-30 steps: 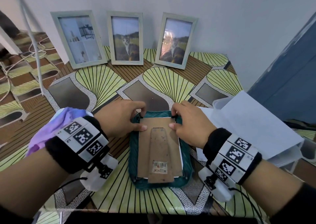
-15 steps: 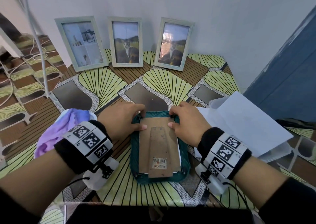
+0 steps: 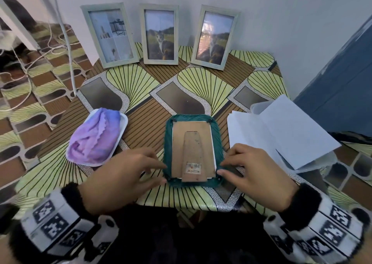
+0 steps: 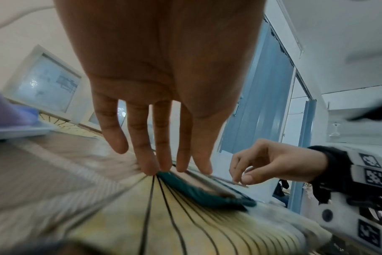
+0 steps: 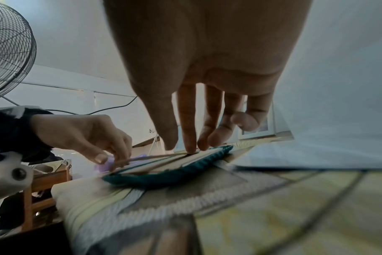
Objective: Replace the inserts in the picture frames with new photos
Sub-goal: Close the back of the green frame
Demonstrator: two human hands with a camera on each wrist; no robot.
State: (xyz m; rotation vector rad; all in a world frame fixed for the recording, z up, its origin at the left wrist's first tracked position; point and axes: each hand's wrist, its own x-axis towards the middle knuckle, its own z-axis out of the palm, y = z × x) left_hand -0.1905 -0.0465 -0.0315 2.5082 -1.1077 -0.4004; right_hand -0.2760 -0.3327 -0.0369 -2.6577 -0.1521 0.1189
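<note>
A teal yarn-wrapped picture frame lies face down at the middle of the table, its brown cardboard backing and stand facing up. My left hand is at the frame's near left corner, with fairly straight fingers touching the teal edge. At the near right corner is my right hand, its fingertips resting on the back of the frame. Neither hand lifts anything. Small black tabs show at the far corners.
Three pale frames lean on the wall at the back. A purple cloth fills a white tray on the left. White sheets of paper lie on the right. The table's near edge is just below the frame.
Both hands have drawn back from the frame's far corners to its near corners. The head view has tilted, so the cloth and tray now show.
</note>
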